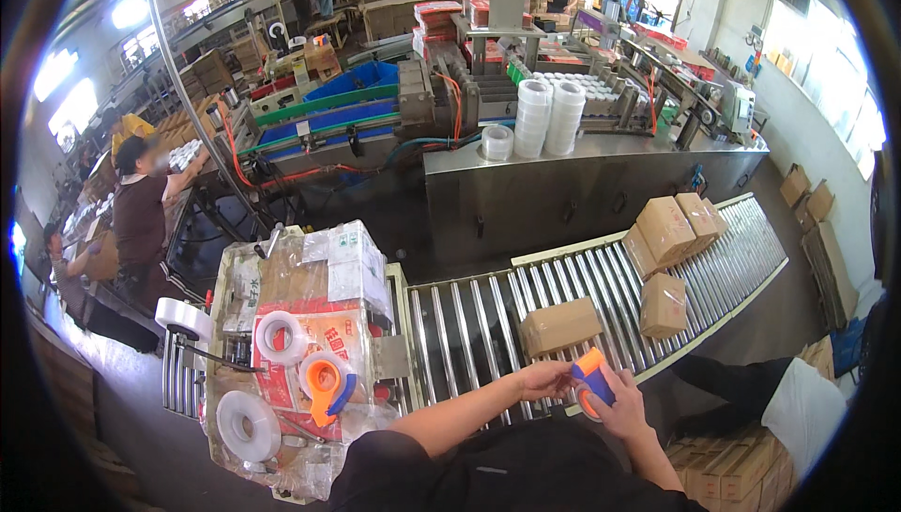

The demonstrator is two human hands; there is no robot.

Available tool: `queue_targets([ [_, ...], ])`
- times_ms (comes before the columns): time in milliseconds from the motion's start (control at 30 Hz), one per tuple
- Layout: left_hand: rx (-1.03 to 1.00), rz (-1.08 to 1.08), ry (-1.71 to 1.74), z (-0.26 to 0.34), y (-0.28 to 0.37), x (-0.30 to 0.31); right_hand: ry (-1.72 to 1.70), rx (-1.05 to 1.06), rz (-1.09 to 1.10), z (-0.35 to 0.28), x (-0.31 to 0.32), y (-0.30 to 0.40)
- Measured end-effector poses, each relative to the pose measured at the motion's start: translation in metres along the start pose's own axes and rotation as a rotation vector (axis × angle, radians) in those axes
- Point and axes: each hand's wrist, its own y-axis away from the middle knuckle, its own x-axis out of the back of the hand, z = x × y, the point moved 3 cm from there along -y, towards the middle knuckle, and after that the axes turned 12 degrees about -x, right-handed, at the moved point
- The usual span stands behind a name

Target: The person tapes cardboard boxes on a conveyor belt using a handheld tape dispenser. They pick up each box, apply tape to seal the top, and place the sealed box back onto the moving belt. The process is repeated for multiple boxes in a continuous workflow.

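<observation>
My right hand (624, 406) is closed around a blue and orange tape dispenser (597, 380), held over the near edge of the roller conveyor (461, 329). At the dispenser's left side are the bent fingers of my left hand (547, 380); whether they pinch the tape cannot be told. Just beyond my hands, a closed cardboard box (561, 326) lies on the rollers. A second orange and blue tape dispenser (324, 391) rests on a roll of clear tape on the machine top to the left. Other clear tape rolls (248, 427) lie beside it.
More cardboard boxes (663, 306) stand farther right on the conveyor. Behind it, a steel bench (598, 181) bears stacked tape rolls (533, 118). A co-worker (141, 223) stands at the left. At the lower right are a person in a white top (806, 406) and stacked cartons (732, 470).
</observation>
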Motion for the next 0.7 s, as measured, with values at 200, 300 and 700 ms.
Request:
queue_targets([
  [200,-0.203,0.163,-0.582,-0.022,0.022,0.028,0.133,0.156,-0.160,0.014,-0.012,-0.004],
  [300,-0.053,0.292,-0.517,-0.022,0.046,0.030,0.133,0.081,-0.319,0.013,-0.027,-0.009],
  [700,-0.715,0.222,-1.387,0.114,-0.067,0.025,0.013,-0.119,-0.020,0.031,-0.006,-0.029],
])
